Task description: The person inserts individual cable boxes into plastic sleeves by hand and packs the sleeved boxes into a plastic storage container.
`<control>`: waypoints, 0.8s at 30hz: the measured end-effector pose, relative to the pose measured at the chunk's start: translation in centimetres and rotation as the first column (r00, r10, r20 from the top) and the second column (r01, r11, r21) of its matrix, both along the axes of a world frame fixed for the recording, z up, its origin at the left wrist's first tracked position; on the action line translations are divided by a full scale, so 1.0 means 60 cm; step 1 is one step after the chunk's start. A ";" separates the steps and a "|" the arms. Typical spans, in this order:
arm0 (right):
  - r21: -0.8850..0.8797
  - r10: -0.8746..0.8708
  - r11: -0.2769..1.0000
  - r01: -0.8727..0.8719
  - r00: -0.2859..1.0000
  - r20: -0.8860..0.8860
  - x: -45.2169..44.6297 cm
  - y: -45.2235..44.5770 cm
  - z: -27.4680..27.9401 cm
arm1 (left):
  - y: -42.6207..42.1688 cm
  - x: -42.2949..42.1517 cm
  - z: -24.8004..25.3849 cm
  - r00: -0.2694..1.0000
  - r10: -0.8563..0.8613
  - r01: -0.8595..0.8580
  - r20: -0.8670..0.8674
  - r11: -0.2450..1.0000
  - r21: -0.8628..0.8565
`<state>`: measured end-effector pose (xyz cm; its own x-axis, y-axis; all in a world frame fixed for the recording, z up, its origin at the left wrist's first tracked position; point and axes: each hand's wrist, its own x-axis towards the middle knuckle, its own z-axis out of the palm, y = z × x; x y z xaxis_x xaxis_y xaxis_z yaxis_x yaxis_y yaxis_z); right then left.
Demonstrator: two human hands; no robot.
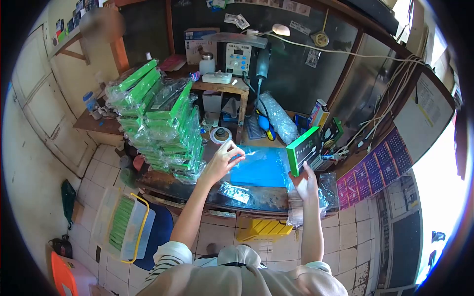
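Observation:
In my right hand is a flat box with green edges and a black face with pale lettering, tilted upright over the right part of the desk. The thumb lies over the lower part of its face. My left hand is raised over the desk, thumb and fingertips pinched together; a shiny clear bit shows near them, too small to make out. Between the hands lies a blue mat. Clear plastic wrappers lie at its front edge, with more crumpled plastic under my right wrist.
A tall stack of plastic-wrapped green boxes stands left on the desk. Behind are a tape roll, a bubble-wrap roll and a soldering station. A clear bin of green boxes and a yellow stool sit below.

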<state>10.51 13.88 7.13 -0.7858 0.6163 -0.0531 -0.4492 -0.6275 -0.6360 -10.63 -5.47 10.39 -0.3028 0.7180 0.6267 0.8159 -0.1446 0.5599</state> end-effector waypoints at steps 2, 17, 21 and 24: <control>-0.005 -0.051 0.999 0.051 0.998 -0.022 -0.007 0.003 -0.003 | 0.006 0.004 -0.004 0.999 -0.031 0.031 -0.018 0.999 0.019; 0.551 -0.036 0.818 -0.167 0.940 0.338 -0.107 -0.026 0.051 | -0.004 0.018 0.005 0.977 -0.099 0.106 -0.188 0.994 0.029; 0.490 0.014 0.851 -0.188 0.941 0.337 -0.109 -0.034 0.039 | -0.008 0.015 0.003 0.976 -0.095 0.102 -0.195 0.995 0.022; 0.491 0.046 0.838 -0.237 0.928 0.368 -0.110 -0.034 0.042 | -0.010 0.012 0.005 0.974 -0.095 0.095 -0.207 0.995 -0.009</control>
<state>3.93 11.84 9.66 -0.8602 0.5091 -0.0289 -0.0866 -0.2016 -0.9756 -9.91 -6.08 10.67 -0.0967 0.7366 0.6694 0.8966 -0.2275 0.3799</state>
